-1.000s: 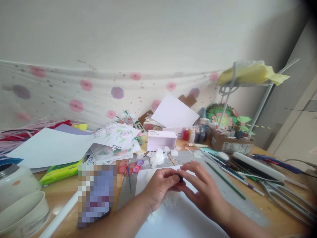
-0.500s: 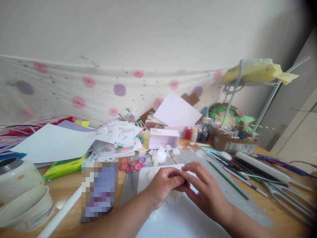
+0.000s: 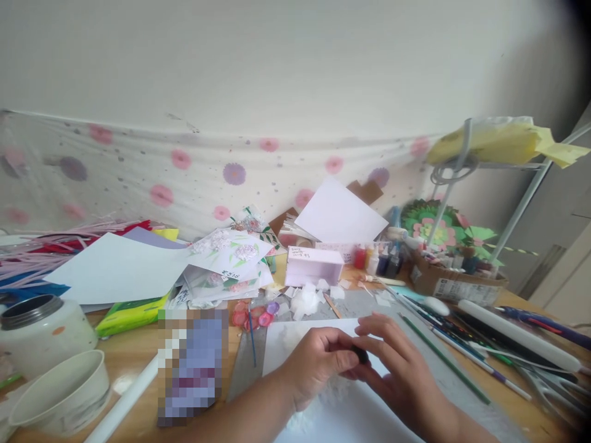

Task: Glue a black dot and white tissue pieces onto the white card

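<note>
From my end the little bit [image 3: 361,354] in the middle reads plain black, over a white sheet [image 3: 295,335] on a grey mat [image 3: 244,369]. The bench [image 3: 124,363] is light tan wood. The back cloth [image 3: 138,172] is off-white with pink and purple flowers plus tiny specks. The box [image 3: 314,266] looks pale lilac, the pack [image 3: 132,314] lime green and the rack paper [image 3: 503,143] yellow.

Matt wht paper sheet [image 3: 281,347] on smooth wood desk [image 3: 124,354]; glossy jar [image 3: 46,332] far L of sheet, floral cloth [image 3: 184,178] behind.
</note>
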Motion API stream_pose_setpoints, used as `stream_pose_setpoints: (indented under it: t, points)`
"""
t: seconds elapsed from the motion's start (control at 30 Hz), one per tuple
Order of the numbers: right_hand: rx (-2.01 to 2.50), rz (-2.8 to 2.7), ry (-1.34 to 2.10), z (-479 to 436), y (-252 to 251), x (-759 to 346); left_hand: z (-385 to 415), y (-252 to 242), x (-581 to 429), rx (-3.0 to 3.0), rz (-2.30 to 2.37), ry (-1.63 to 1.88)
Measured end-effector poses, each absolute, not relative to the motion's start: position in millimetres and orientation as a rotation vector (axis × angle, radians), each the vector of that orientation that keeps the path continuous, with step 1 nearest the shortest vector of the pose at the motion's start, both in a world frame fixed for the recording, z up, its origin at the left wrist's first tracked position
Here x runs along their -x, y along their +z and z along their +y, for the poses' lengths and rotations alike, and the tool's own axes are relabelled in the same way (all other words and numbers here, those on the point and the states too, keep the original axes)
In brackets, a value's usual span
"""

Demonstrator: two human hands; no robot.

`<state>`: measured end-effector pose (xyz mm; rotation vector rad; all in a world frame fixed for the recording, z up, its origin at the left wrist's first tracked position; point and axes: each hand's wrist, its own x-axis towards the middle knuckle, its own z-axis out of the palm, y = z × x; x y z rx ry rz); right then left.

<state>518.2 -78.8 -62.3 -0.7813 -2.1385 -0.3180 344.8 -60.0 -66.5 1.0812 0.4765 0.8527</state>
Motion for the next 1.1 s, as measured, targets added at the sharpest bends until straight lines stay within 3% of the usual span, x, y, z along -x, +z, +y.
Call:
stream_pose_setpoints:
  t: [0.53,1.1]
  points:
    - [0.812,-2.116,-0.037,-75.5,-51.5,-512.2,-55.1,-65.3,-342.7,-1.024,0.434,0.886]
    - [0.839,-2.096,-0.095,-84.5,-55.1,-511.5,-59.0,-66.3,-343.8,-1.129,0.5,0.74]
